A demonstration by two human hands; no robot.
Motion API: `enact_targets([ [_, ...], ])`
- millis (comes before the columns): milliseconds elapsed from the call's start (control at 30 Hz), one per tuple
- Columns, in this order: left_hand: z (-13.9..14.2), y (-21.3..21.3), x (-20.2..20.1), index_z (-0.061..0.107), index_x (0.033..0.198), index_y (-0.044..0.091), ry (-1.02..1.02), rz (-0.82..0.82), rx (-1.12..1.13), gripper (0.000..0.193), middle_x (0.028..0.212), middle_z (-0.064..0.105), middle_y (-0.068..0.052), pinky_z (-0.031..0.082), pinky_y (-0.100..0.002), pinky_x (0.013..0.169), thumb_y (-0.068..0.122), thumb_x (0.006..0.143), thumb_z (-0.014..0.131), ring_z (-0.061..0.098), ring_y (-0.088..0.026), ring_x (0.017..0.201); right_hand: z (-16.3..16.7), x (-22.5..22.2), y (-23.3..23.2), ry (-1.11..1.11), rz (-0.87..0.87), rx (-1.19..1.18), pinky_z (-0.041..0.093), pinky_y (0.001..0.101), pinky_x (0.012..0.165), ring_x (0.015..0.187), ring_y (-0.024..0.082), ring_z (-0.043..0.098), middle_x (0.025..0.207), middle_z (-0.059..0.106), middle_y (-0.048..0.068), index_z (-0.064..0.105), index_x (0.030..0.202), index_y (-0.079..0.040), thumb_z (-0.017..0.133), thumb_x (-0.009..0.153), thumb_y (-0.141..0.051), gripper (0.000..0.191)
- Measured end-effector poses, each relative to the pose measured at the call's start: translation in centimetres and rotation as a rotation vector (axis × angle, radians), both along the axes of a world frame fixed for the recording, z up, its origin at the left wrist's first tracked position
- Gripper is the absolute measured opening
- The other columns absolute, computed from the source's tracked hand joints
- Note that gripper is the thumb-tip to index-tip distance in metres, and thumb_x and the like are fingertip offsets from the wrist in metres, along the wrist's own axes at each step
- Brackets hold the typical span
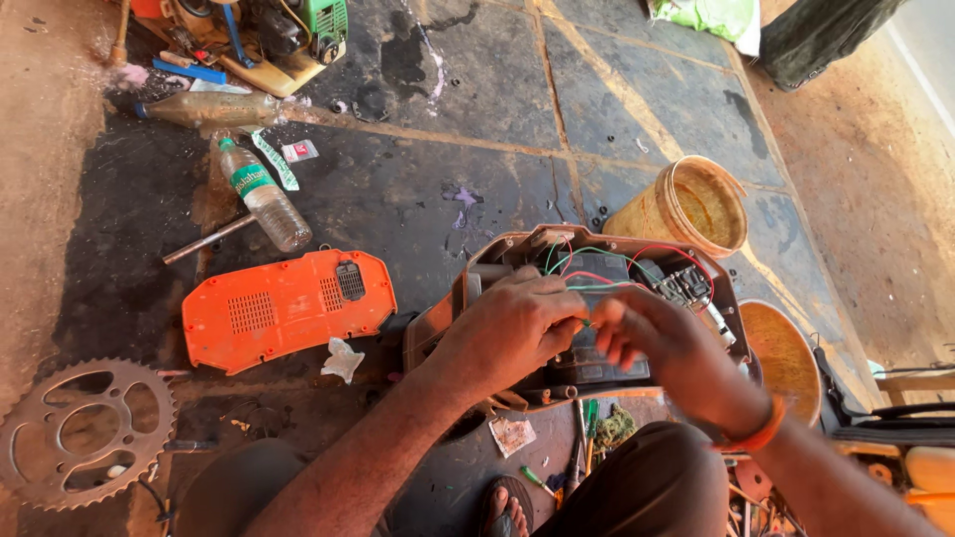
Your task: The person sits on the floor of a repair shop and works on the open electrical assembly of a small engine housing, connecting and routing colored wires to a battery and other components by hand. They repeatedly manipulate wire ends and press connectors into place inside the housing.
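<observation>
On the floor: we bend over an open casing (453,298).
Left hand (512,328): we pinch a green wire (580,322).
Right hand (662,343): fingers curled at the wire, grip unclear.
Beside: orange cover (284,308).

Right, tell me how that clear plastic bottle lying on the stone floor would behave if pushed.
The clear plastic bottle with a green label lies on its side, so it would probably roll. It looks nearly empty, so likely light and easily dented. The dark stone floor looks stained, perhaps oily, so it might skid.
</observation>
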State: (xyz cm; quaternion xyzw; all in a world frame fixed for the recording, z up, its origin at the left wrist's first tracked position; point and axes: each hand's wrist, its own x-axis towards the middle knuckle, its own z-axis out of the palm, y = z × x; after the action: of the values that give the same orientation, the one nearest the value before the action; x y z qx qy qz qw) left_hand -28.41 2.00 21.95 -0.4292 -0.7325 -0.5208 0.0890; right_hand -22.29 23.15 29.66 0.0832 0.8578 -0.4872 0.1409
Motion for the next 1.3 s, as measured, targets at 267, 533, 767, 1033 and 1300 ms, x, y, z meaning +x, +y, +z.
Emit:
enact_targets([
  [267,0.0,-0.1,-0.3,0.071,0.102,0.009,-0.068,-0.044,0.020,0.013,0.093,0.069,-0.008,0.052,-0.043,0.083,0.012,0.089,0.072,0.065,-0.030,0.092,2.6,0.6,-1.8,1.066,0.746,0.994,0.058,0.0395,0.082,0.094,0.026,0.072,0.103,0.071,0.010,0.066,0.113,-0.002,0.075,0.086,-0.019,0.034],
  [533,-0.3,0.5,0.5,0.069,0.096,0.008,0.076,0.049,-0.017,0.010,0.093,0.069,-0.006,0.052,-0.043,0.088,0.010,0.086,0.072,0.064,-0.029,0.094,-2.7,0.7,-0.5,-0.154,-0.179,-0.282,0.048,0.0317,0.060,0.064,0.018,0.057,0.075,0.061,0.004,0.065,0.091,-0.001,0.060,0.103,-0.020,0.023],
  [767,-0.2,0.2,0.1,0.070,0.097,0.007,0.011,0.011,0.020,0.013,0.095,0.069,-0.007,0.053,-0.041,0.087,0.009,0.085,0.073,0.065,-0.029,0.095,-1.1,1.1,0.6,-0.072,-0.134,-0.136,0.055,0.0305,0.064,0.068,0.017,0.067,0.076,0.066,0.004,0.065,0.101,-0.002,0.053,0.102,-0.028,0.028],
  [1033,0.0,0.1,-0.1,0.070,0.102,0.008,-0.036,-0.035,0.038,0.013,0.096,0.069,-0.007,0.051,-0.042,0.084,0.011,0.089,0.074,0.065,-0.030,0.093,1.0,1.6,-0.9,0.957,0.540,0.962,0.053,0.0351,0.076,0.090,0.024,0.071,0.101,0.073,0.007,0.067,0.110,-0.004,0.068,0.095,-0.021,0.023],
  [1300,0.0,0.2,0.7,0.069,0.096,0.008,0.059,0.033,-0.003,0.010,0.094,0.069,-0.006,0.052,-0.042,0.089,0.010,0.087,0.074,0.064,-0.029,0.096,-3.2,0.9,0.3,-0.242,-0.273,-0.402,0.052,0.0350,0.074,0.082,0.021,0.068,0.089,0.070,0.005,0.068,0.104,-0.004,0.066,0.097,-0.019,0.017],
])
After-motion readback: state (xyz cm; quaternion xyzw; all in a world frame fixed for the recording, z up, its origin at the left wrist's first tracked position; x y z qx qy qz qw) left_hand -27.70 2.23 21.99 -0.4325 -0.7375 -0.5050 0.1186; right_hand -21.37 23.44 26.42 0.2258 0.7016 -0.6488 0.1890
